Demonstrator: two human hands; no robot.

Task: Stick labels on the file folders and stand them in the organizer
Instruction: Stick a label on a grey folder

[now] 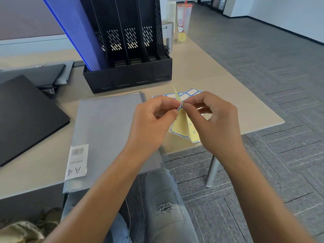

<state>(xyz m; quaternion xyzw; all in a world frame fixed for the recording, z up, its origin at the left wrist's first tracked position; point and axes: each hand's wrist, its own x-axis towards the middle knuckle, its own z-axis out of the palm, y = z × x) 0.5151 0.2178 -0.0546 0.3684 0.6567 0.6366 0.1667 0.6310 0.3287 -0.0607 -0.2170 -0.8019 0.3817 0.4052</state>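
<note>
Folder point(108, 130) on desk point(201, 72), organizer point(129, 74) behind it, label sheets point(191, 93) right, laptop point(26, 116) left

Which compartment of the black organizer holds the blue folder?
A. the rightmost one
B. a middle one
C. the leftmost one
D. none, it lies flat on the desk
C: the blue folder stands tilted in the leftmost slot of the organizer; the other slots show none.
</note>
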